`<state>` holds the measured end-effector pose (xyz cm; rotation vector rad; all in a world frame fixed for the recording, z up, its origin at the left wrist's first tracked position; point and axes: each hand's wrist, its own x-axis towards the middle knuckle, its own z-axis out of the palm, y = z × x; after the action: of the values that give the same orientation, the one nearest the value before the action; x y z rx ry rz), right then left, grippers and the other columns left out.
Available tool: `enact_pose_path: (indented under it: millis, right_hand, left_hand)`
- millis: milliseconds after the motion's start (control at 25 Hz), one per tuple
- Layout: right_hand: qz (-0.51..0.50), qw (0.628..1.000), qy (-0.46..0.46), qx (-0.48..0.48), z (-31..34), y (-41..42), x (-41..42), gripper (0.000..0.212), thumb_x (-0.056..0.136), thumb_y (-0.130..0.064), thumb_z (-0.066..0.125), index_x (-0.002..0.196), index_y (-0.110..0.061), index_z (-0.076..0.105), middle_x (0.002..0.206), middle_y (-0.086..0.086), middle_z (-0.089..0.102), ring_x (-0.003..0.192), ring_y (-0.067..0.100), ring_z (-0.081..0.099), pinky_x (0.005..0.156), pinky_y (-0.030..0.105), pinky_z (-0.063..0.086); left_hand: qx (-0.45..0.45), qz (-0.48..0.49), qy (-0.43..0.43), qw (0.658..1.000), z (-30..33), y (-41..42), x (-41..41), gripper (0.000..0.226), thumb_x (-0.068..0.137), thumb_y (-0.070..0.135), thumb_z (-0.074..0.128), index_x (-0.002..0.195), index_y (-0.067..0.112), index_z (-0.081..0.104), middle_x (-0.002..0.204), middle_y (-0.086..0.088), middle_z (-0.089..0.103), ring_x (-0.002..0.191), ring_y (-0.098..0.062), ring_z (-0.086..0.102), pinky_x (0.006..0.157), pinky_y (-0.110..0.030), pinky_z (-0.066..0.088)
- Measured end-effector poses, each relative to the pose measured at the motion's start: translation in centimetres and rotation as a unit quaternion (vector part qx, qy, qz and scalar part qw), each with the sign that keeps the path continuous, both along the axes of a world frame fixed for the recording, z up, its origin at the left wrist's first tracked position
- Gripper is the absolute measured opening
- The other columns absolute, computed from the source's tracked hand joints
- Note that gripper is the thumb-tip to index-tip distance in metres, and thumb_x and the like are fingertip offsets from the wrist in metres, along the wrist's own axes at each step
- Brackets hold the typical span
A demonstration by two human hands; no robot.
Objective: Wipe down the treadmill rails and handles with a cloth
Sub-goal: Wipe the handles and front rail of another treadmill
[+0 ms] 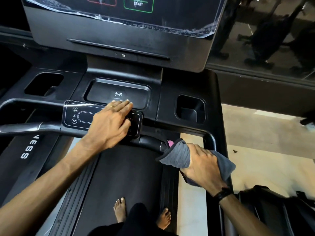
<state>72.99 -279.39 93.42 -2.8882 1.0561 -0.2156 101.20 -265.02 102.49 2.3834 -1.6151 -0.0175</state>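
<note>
The grey cloth [180,155] is wrapped round the right end of the front handle bar [151,142], just right of the small button panel [102,116] that is taken here as the landmark. The cloth is gripped by the right hand [202,166], with its fingers curled tight round cloth and bar together. The left hand [110,123] is laid flat on the button panel, with its fingers straight and close together, and nothing is held in it. That flat hand is the main worry: a button could be pressed by mistake, and the belt [126,176] below the panel could be started while bare feet [120,209] are stood on it. A slip or a fall could be caused that way. A loose corner of the cloth hangs down under the bar, so it could be dropped onto the belt. The left end of the bar, left of the panel, looks not yet wiped, so it could be missed.
</note>
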Motion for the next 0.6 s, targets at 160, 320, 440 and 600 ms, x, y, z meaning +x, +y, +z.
enact_pose_path:
  millis: [160, 320, 440, 600]
  right_hand:
    - [-0.001, 1.0, 0.005, -0.015, 1.0, 1.1, 3.1, 0.058, 0.055, -0.046, 0.084, 0.1, -0.018, 0.061, 0.086, 0.0, 0.071, 0.073, 0.021, 0.07, 0.065, 0.033, 0.056]
    - [0.01, 0.999, 0.007, -0.033, 2.5, 5.6, 11.1, 0.056, 0.054, -0.034, 0.077, 0.105, -0.014, 0.062, 0.087, 0.004, 0.068, 0.071, 0.025, 0.067, 0.065, 0.034, 0.052]
    - [0.029, 0.999, -0.006, -0.027, 2.9, 6.3, 12.4, 0.059, 0.06, -0.038, 0.08, 0.111, -0.014, 0.062, 0.09, 0.004, 0.067, 0.077, 0.024, 0.066, 0.07, 0.037, 0.053]
    - [0.0, 0.999, -0.046, 0.021, 0.2, 2.0, 3.3, 0.055, 0.068, -0.037, 0.07, 0.116, -0.012, 0.062, 0.1, 0.006, 0.068, 0.088, 0.028, 0.067, 0.08, 0.04, 0.055]
  left_hand:
    - [0.004, 0.024, 0.038, 0.999, 0.2, 0.8, 2.1, 0.075, 0.094, 0.057, 0.017, 0.138, 0.011, 0.057, 0.146, -0.007, 0.052, 0.14, -0.023, 0.043, 0.119, -0.031, 0.021]
    - [-0.012, 0.017, 0.068, 0.997, 0.5, -1.0, 0.2, 0.072, 0.097, 0.055, 0.019, 0.13, 0.007, 0.062, 0.139, -0.011, 0.059, 0.135, -0.028, 0.047, 0.117, -0.03, 0.022]
    - [-0.017, 0.012, 0.056, 0.998, 0.6, -2.2, -1.8, 0.075, 0.097, 0.056, 0.016, 0.123, 0.003, 0.063, 0.135, -0.015, 0.061, 0.131, -0.034, 0.048, 0.115, -0.034, 0.024]
    - [-0.017, -0.024, 0.054, 0.998, 0.2, -3.3, -2.6, 0.083, 0.097, 0.057, 0.009, 0.121, 0.001, 0.064, 0.13, -0.018, 0.064, 0.126, -0.032, 0.055, 0.12, -0.038, 0.02]
